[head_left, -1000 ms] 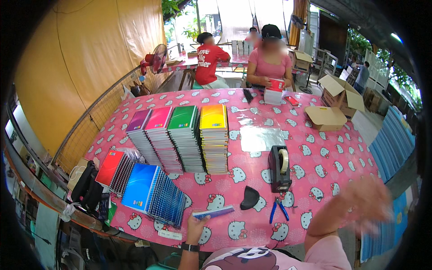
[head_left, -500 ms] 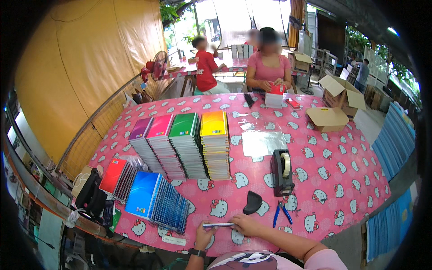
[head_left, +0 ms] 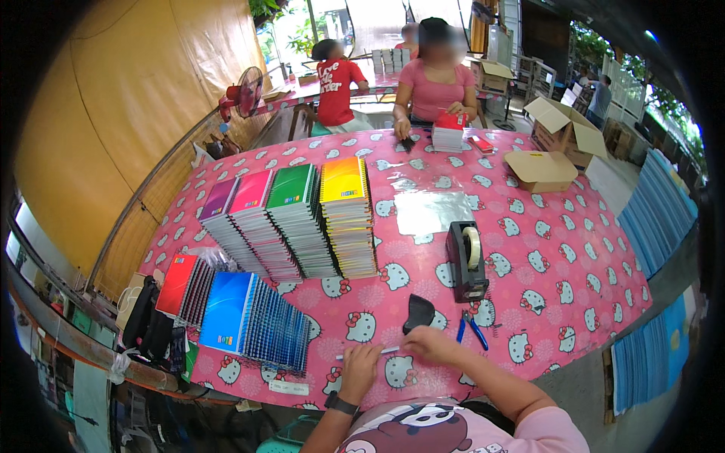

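Both hands are down at six o'clock, right at the near edge of the tabletop (head_left: 574, 249) with its pink cartoon-cat cloth. The left hand (head_left: 359, 370) lies with fingers curled down on the left end of a thin pale strip (head_left: 375, 352) that lies flat on the cloth. The right hand (head_left: 430, 343) has its fingertips pinched together at the strip's right end, so the strip spans the gap between the two hands. A dark watch (head_left: 340, 404) sits on the left wrist.

Just above the right hand, toward twelve o'clock, a small black folded piece (head_left: 418, 312) rests on the cloth, and at two o'clock from that hand lie blue-handled pliers (head_left: 473, 329), close by but not touched. Beyond them stands a black tape dispenser (head_left: 466, 260) with a pale roll, and past that a clear plastic sheet (head_left: 432, 211) lies flat.

Out at ten o'clock, blue spiral notebooks (head_left: 253, 321) fan along the edge with red ones (head_left: 183, 285) beside them. Farther up, four fanned rows run purple, pink, green and yellow (head_left: 343, 215).

Across the tabletop at twelve o'clock, a person in a pink top (head_left: 438, 90) has both hands on a small stack with a red cover (head_left: 448, 132). Open cardboard boxes (head_left: 545, 170) sit at one o'clock.
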`<action>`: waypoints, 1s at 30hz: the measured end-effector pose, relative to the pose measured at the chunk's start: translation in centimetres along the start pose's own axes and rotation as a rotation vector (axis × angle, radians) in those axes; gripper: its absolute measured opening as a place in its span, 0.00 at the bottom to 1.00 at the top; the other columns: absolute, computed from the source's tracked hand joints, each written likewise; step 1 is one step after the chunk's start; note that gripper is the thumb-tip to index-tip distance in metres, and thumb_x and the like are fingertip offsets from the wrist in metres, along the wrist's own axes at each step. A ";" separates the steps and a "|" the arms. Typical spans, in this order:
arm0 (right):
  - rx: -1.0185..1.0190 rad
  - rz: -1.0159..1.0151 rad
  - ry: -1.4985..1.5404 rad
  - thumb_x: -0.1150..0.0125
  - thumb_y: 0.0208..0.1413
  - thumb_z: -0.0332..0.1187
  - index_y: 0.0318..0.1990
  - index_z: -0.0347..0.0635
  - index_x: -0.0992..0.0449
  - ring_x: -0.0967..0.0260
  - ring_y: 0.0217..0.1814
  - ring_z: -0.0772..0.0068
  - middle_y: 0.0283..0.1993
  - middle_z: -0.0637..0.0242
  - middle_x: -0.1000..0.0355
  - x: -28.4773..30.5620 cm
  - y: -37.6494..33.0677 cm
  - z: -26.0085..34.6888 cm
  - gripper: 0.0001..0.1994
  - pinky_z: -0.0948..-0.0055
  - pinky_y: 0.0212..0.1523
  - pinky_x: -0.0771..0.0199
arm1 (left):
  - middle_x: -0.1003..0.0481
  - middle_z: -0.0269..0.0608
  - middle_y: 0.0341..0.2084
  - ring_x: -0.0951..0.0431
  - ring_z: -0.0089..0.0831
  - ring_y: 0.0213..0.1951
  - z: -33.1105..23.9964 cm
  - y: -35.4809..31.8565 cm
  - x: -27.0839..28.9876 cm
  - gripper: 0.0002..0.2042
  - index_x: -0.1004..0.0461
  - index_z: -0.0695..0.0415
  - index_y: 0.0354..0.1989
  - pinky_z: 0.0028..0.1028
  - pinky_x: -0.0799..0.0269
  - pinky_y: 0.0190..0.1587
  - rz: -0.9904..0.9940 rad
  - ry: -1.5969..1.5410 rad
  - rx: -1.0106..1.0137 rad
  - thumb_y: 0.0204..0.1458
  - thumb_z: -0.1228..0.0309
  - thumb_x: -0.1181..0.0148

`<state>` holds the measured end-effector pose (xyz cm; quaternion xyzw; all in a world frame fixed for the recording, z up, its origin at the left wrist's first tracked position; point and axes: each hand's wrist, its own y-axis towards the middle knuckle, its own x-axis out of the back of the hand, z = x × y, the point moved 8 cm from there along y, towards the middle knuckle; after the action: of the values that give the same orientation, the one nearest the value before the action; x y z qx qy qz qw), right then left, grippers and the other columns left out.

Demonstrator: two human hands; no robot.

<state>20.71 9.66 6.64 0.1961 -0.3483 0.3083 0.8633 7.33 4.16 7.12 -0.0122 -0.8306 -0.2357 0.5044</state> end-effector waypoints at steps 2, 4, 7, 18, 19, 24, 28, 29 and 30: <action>-0.143 -0.166 0.119 0.42 0.50 0.29 0.38 0.41 0.24 0.30 0.39 0.66 0.36 0.60 0.27 5.2 -2.3 -1.9 0.08 0.70 0.39 0.31 | 0.30 0.36 0.28 0.31 0.35 0.35 -1.2 0.4 1.7 0.12 0.29 0.54 0.40 0.36 0.41 0.41 -0.105 -0.041 -0.018 0.45 0.76 0.47; -0.254 -0.399 0.199 0.43 0.51 0.27 0.37 0.39 0.24 0.30 0.34 0.73 0.32 0.64 0.26 9.8 -4.5 -4.5 0.07 0.74 0.35 0.31 | 0.30 0.36 0.28 0.31 0.35 0.35 -1.2 0.6 1.4 0.10 0.29 0.54 0.38 0.35 0.41 0.40 -0.062 -0.022 0.010 0.44 0.76 0.48; -0.398 -0.700 0.158 0.43 0.52 0.27 0.36 0.36 0.25 0.32 0.31 0.78 0.27 0.66 0.27 15.3 -10.2 -9.6 0.06 0.77 0.33 0.32 | 0.30 0.36 0.27 0.31 0.35 0.35 -1.1 0.9 -0.4 0.09 0.29 0.54 0.35 0.35 0.41 0.39 -0.001 0.006 0.016 0.44 0.76 0.48; -0.699 -0.750 -0.173 0.42 0.47 0.30 0.34 0.35 0.26 0.28 0.31 0.62 0.29 0.55 0.27 16.8 -18.5 -16.2 0.08 0.67 0.34 0.30 | 0.31 0.41 0.30 0.32 0.40 0.37 -0.5 1.4 -0.6 0.10 0.28 0.55 0.36 0.37 0.41 0.39 -0.005 0.002 0.068 0.44 0.76 0.49; -0.707 -0.746 -0.258 0.42 0.46 0.30 0.33 0.35 0.26 0.29 0.32 0.60 0.29 0.55 0.27 16.3 -18.7 -16.9 0.08 0.66 0.34 0.30 | 0.31 0.41 0.30 0.32 0.40 0.37 -0.4 1.4 -0.5 0.10 0.28 0.55 0.36 0.37 0.41 0.39 -0.019 0.007 0.066 0.44 0.76 0.49; -0.692 -0.752 -0.372 0.39 0.42 0.30 0.30 0.35 0.26 0.31 0.33 0.54 0.28 0.54 0.29 14.5 -18.7 -18.8 0.08 0.62 0.38 0.31 | 0.32 0.40 0.27 0.32 0.39 0.35 -0.9 1.6 -0.4 0.08 0.27 0.55 0.35 0.37 0.40 0.37 0.004 -0.004 0.016 0.45 0.75 0.49; -0.659 -0.724 -0.264 0.38 0.41 0.31 0.36 0.37 0.28 0.32 0.38 0.52 0.34 0.54 0.30 12.3 -14.7 -18.9 0.13 0.62 0.41 0.32 | 0.32 0.39 0.27 0.32 0.38 0.34 -0.3 1.3 -0.2 0.08 0.26 0.54 0.34 0.36 0.40 0.37 -0.039 -0.060 0.050 0.44 0.75 0.47; -0.617 -0.711 -0.279 0.37 0.41 0.31 0.39 0.38 0.29 0.32 0.40 0.52 0.36 0.54 0.30 11.9 -13.7 -18.8 0.15 0.62 0.42 0.33 | 0.33 0.39 0.27 0.33 0.39 0.34 -0.2 1.3 -0.2 0.09 0.27 0.54 0.35 0.37 0.40 0.37 -0.042 -0.081 0.053 0.43 0.74 0.45; -0.603 -0.707 -0.281 0.37 0.41 0.31 0.39 0.38 0.29 0.32 0.40 0.52 0.36 0.54 0.30 11.7 -13.2 -19.0 0.15 0.62 0.42 0.33 | 0.33 0.40 0.28 0.33 0.39 0.34 0.0 1.2 -0.2 0.10 0.27 0.54 0.36 0.37 0.41 0.38 -0.043 -0.100 0.061 0.42 0.74 0.43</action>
<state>45.35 15.10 0.56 0.0831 -0.4473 -0.1483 0.8781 7.71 5.27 7.36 0.0095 -0.8615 -0.2200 0.4575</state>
